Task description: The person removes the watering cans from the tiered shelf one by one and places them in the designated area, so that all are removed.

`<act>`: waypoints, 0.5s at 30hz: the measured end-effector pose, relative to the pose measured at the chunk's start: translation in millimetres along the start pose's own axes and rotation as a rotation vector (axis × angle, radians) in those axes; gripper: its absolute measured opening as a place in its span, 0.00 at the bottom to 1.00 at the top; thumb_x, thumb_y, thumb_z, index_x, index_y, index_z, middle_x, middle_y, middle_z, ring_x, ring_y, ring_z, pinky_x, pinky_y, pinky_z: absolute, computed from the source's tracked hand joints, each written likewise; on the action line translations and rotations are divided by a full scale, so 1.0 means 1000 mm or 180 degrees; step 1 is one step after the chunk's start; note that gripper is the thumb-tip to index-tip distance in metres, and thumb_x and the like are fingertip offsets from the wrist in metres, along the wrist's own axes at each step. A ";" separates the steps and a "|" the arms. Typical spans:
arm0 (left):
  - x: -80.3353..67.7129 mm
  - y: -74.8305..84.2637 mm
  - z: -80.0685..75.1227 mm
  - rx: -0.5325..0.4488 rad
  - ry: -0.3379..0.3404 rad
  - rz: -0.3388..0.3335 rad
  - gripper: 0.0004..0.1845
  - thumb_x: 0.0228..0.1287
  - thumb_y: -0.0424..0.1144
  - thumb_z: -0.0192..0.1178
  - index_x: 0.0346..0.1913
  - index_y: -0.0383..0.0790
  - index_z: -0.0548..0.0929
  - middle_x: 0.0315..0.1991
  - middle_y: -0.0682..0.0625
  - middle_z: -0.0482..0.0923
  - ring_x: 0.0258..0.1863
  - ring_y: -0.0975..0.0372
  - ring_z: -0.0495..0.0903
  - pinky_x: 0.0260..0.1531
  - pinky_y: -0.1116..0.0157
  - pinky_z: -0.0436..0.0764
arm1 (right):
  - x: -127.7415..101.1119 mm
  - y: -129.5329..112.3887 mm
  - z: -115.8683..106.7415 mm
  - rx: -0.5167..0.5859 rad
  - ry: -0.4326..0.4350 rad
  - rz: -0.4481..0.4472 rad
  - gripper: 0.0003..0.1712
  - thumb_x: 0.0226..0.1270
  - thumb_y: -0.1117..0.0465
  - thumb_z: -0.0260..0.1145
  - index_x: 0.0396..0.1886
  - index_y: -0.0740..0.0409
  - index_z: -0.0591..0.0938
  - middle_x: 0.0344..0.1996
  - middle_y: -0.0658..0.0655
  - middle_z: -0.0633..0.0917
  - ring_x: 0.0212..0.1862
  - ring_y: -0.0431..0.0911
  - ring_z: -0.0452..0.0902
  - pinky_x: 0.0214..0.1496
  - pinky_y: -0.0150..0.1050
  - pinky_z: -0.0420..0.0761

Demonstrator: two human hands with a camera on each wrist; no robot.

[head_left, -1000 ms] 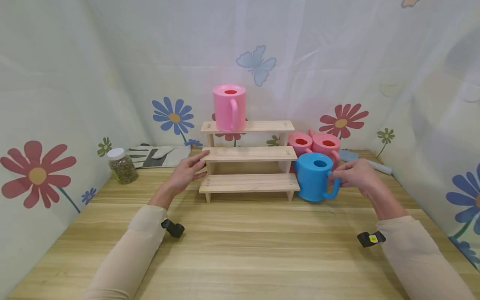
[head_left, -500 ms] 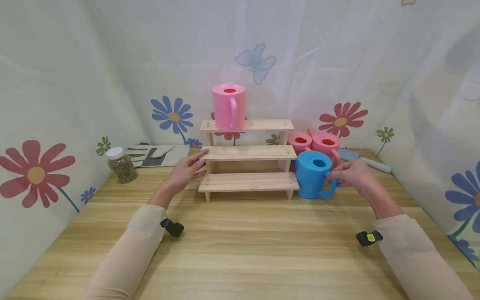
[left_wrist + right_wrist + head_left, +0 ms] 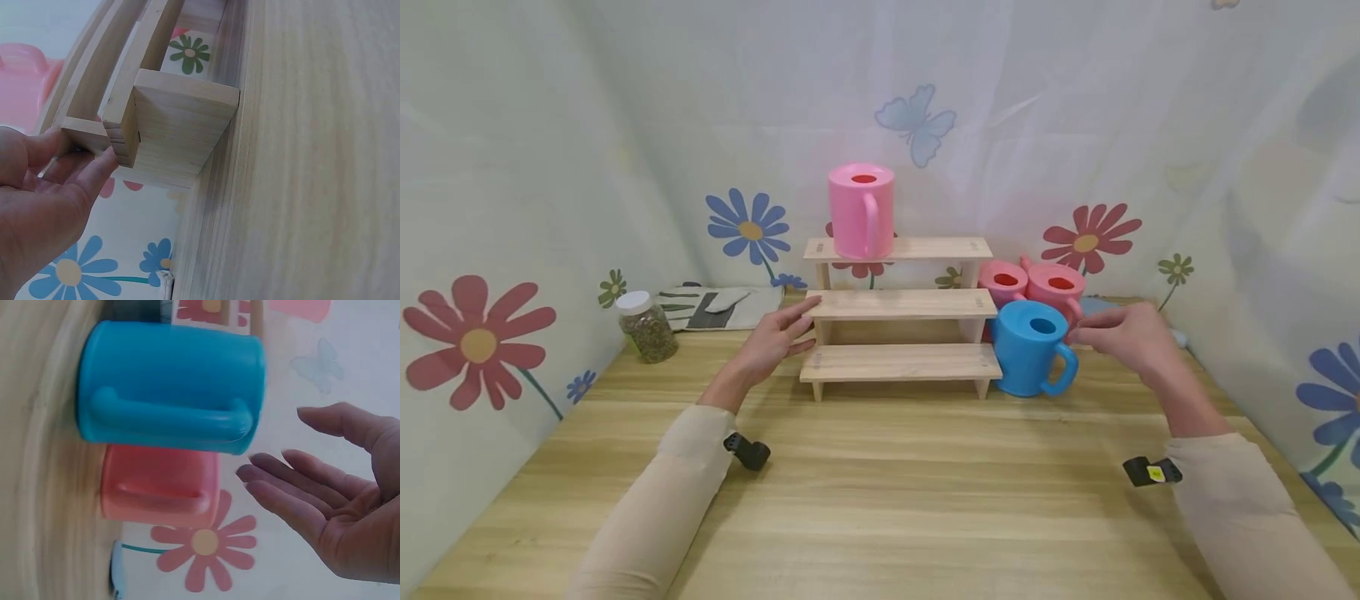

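My left hand (image 3: 772, 340) touches the left end of a three-tier wooden shelf (image 3: 902, 305), its fingers at the ends of the middle and bottom boards (image 3: 122, 137). A blue mug-shaped watering can (image 3: 1026, 350) stands upright on the table against the shelf's right side, handle toward the right. Just beyond that handle is my right hand (image 3: 1127, 335), holding nothing. In the right wrist view its fingers (image 3: 287, 506) are spread apart from the blue can (image 3: 175, 384). A pink watering can (image 3: 861, 212) sits on the top board, toward its left end.
Two more pink watering cans (image 3: 1055, 285) stand behind the blue one. At the left are a white-lidded jar (image 3: 647, 327) of small seeds or grains and a pair of grey-white gloves (image 3: 741, 308). A light-blue tool (image 3: 1099, 305) lies partly hidden behind the right hand.
The blue watering can has shifted slightly back, up against the shelf. My right hand has let go of its handle and drawn off to the right. The left hand stays at the shelf.
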State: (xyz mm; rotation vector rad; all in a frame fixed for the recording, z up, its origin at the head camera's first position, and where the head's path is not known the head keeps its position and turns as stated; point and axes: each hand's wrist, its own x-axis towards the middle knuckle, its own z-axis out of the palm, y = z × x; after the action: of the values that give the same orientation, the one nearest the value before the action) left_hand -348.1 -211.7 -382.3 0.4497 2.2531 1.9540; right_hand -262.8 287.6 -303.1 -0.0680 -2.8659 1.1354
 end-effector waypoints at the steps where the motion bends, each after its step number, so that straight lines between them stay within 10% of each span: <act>1: 0.001 0.001 0.000 -0.0001 0.0003 0.0001 0.25 0.82 0.38 0.43 0.78 0.50 0.62 0.80 0.50 0.47 0.76 0.51 0.54 0.63 0.58 0.76 | -0.002 -0.002 -0.001 0.0029 0.0087 -0.0056 0.37 0.66 0.42 0.69 0.62 0.67 0.80 0.57 0.71 0.78 0.56 0.66 0.69 0.49 0.58 0.82; 8: 0.001 0.002 0.000 -0.0047 -0.0045 0.0026 0.26 0.82 0.37 0.42 0.78 0.48 0.62 0.80 0.49 0.45 0.76 0.50 0.52 0.67 0.52 0.72 | -0.009 -0.024 0.002 0.0244 0.0461 -0.0232 0.37 0.68 0.41 0.67 0.65 0.64 0.78 0.61 0.69 0.77 0.61 0.67 0.67 0.54 0.63 0.81; 15: -0.001 0.004 0.002 -0.0052 -0.0025 0.0007 0.25 0.82 0.36 0.42 0.78 0.46 0.62 0.80 0.48 0.46 0.76 0.50 0.53 0.65 0.53 0.73 | 0.001 -0.066 0.016 0.0489 0.0617 -0.0662 0.31 0.68 0.46 0.70 0.62 0.61 0.81 0.55 0.65 0.83 0.56 0.60 0.76 0.44 0.39 0.86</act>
State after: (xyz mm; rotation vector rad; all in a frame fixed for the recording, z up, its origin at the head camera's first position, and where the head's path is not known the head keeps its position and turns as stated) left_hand -346.1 -209.9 -379.0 0.4572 2.2314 1.9666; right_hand -265.7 228.3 -269.3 0.1178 -2.5404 1.2274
